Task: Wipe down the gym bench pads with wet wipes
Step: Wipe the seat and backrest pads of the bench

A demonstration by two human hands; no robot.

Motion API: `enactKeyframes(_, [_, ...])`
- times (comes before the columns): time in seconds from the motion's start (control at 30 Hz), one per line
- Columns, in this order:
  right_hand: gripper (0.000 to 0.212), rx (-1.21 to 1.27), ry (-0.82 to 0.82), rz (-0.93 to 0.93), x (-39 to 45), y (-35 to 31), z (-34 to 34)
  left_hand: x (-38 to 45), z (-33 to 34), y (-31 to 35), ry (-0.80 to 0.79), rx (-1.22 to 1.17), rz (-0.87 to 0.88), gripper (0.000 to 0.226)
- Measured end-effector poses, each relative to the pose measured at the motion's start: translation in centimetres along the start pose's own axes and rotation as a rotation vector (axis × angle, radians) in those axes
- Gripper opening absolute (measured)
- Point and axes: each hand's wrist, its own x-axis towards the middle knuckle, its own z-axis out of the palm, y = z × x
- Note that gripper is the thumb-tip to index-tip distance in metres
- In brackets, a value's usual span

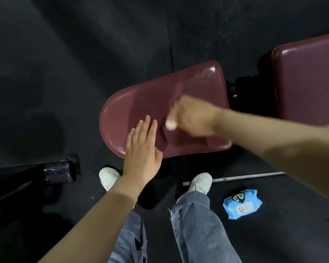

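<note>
A maroon seat pad (152, 99) with a rounded left end lies below me, its far right corner glistening. My left hand (142, 149) rests flat on the pad's near edge, fingers straight and together. My right hand (192, 116) is blurred over the middle of the pad and grips a small white bunched wet wipe (171, 125), of which only a bit shows past the fingers. A second maroon back pad (308, 80) stands to the right across a dark gap.
A blue wet wipe pack (242, 205) lies on the black floor near my right shoe (200, 182). A dark metal tube (59, 172) of the frame juts in from the left. A thin pale bar (235, 178) lies on the floor behind the pack.
</note>
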Motion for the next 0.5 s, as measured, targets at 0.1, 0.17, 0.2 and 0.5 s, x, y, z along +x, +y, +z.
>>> enactKeyframes(0.1, [0.017, -0.052, 0.148, 0.413, 2.4, 5.6, -2.5, 0.4, 0.2, 0.4, 0.022, -0.002, -0.010, 0.079])
enactKeyframes(0.17, [0.018, -0.047, 0.240, 0.510, 1.8, 4.9, -1.7, 0.6, 0.1, 0.8, 0.032, -0.012, -0.027, 0.079])
enactKeyframes(0.2, [0.015, -0.021, 0.259, 0.419, 0.8, 3.4, -0.8, 0.7, 0.1, 0.9, 0.037, -0.017, -0.032, 0.079])
enactKeyframes(0.5, [0.016, -0.027, 0.122, 0.151, -4.1, 1.0, 0.9, 1.0, 0.7, 2.3, 0.040, -0.037, 0.030, 0.077])
